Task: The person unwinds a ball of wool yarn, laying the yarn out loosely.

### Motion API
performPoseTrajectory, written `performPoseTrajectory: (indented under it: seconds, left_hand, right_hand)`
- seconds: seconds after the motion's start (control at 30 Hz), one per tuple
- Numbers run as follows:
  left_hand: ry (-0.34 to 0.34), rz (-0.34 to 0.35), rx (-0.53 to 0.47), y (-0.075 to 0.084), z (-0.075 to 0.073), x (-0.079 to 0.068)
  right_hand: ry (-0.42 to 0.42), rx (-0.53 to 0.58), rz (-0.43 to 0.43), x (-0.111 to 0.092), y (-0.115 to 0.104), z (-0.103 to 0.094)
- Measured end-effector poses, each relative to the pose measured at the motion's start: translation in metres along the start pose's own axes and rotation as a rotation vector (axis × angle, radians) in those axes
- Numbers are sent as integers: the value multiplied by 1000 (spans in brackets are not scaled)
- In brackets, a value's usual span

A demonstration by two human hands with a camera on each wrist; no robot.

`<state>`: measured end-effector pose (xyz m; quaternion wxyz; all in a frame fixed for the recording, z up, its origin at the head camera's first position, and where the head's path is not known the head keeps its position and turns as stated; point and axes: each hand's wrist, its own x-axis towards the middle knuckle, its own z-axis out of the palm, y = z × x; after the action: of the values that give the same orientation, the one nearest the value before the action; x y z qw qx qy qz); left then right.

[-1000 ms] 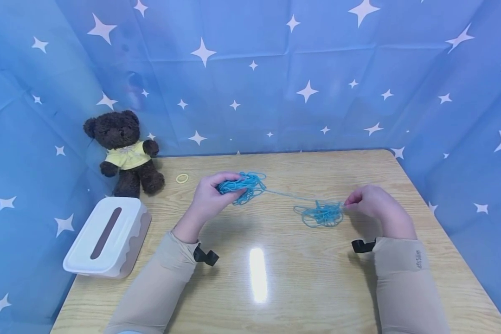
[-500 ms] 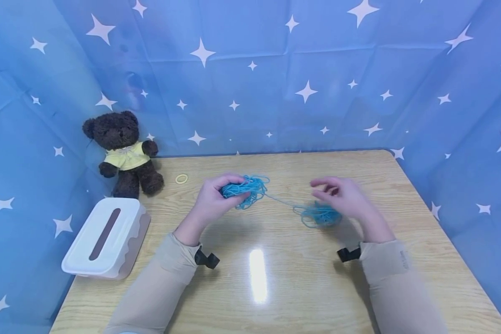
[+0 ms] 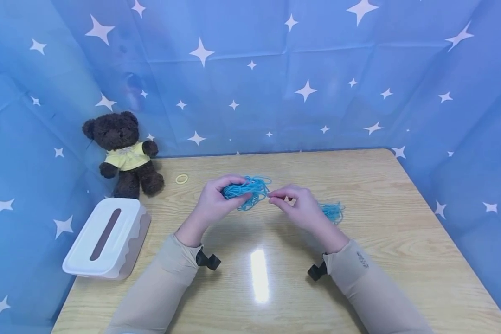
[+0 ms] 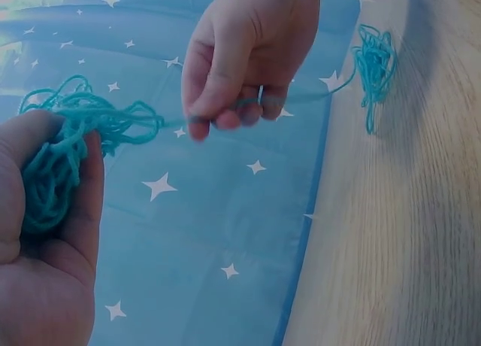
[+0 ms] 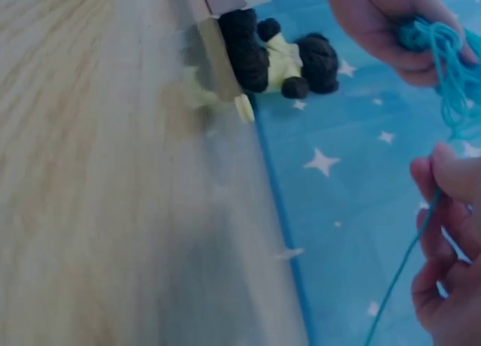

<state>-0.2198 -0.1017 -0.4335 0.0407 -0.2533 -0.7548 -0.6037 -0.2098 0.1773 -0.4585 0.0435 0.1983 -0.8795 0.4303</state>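
A loose bundle of turquoise yarn [image 3: 256, 188] is gripped between the thumb and fingers of my left hand [image 3: 213, 202], held above the table. From it a single strand runs to my right hand [image 3: 300, 206], whose thumb and index finger pinch it close to the bundle. In the left wrist view the strand continues past the right hand [image 4: 248, 53] to a smaller yarn pile [image 4: 374, 64] lying on the table. The head view shows that pile [image 3: 333, 212] partly hidden behind the right hand.
A dark brown teddy bear [image 3: 127, 157] in a yellow shirt sits at the back left. Beside it lies a small yellow ring [image 3: 182, 179]. A white slotted-lid box [image 3: 104, 236] stands on the wooden table's [image 3: 217, 297] left edge. A blue star-patterned curtain [image 3: 275, 93] hangs behind.
The right hand has let go of the strand by the pile, moved left, and now pinches the strand next to the bundle. My left hand keeps holding the bundle almost in place.
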Motion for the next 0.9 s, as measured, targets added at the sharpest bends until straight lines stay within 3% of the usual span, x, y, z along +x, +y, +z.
performPoseTrajectory:
  seconds: [0.13, 0.33, 0.5, 0.63, 0.9]
  left_hand:
    - [9, -29, 7, -1, -1, 1]
    - [8, -81, -10, -5, -4, 2]
    - [8, -102, -24, -8, -5, 3]
    - [11, -113, -20, -8, -6, 3]
    - [12, -116, -10, -10, -6, 3]
  right_hand:
    - [30, 32, 28, -3, 3, -18]
    - [49, 11, 150, -11, 13, -59]
    - [98, 5, 145, -15, 24, -87]
    - [135, -19, 139, -19, 37, -103]
    - [118, -112, 236, -28, 58, -130]
